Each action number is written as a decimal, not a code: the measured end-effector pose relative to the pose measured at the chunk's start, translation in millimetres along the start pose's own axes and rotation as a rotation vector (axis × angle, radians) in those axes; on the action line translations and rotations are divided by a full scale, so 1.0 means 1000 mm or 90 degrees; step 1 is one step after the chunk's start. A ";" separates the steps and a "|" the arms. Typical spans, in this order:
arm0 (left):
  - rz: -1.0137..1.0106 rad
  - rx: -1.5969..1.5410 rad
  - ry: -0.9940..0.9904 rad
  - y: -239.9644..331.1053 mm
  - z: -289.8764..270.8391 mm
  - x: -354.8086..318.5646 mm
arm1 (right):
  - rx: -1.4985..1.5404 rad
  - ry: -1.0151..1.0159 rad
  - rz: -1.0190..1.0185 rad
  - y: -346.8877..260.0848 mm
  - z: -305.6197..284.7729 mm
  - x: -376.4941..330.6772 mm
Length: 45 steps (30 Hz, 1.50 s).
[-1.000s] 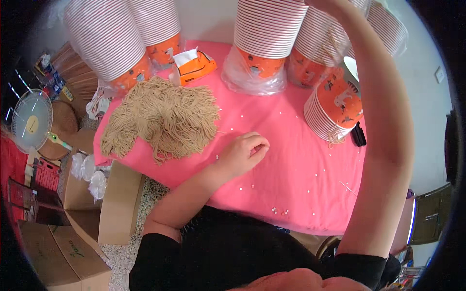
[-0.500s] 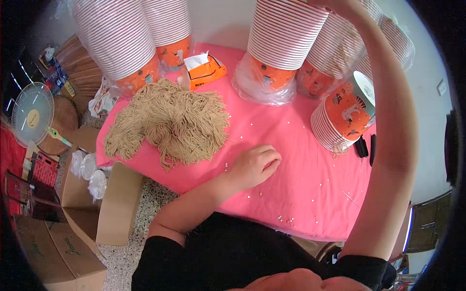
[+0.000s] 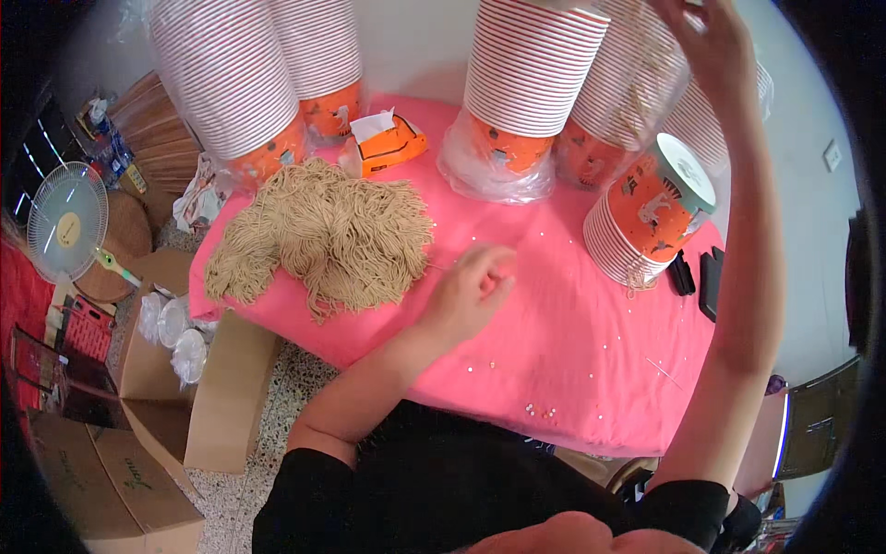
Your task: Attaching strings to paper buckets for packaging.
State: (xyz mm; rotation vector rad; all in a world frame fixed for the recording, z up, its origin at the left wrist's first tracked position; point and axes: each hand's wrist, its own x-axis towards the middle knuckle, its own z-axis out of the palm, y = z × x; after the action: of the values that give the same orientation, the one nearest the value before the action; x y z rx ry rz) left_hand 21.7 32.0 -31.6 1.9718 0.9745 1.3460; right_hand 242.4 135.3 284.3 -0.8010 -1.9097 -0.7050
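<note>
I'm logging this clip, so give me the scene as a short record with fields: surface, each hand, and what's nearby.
surface: table with pink cloth
left hand: resting on the cloth, fingers curled, beside the pile of tan string
right hand: raised at a tall stack of paper cups
nearby: tipped cup stack, orange tissue box, small beads
floor: cardboard boxes, fan

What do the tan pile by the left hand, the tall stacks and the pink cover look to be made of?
Tan pile: looks like cut lengths of matte string or cord, loose and tangled; fibre type unclear. Tall stacks: likely paper cups, thin white-and-red rims nested, orange printed walls; clear glossy plastic wrap sits at one base. Pink cover: seems thin matte cloth, draping softly over the edge. The left hand rests on it.
</note>
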 end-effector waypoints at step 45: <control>0.068 -0.560 -0.063 0.019 -0.014 -0.012 | 0.326 -0.324 -0.138 -0.132 0.009 -0.227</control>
State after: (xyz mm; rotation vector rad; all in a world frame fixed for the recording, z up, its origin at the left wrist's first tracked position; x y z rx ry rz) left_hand 10.4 11.7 -18.9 1.3875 0.1485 1.3845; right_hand 220.2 4.6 57.4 -0.4720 -2.5166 -0.1078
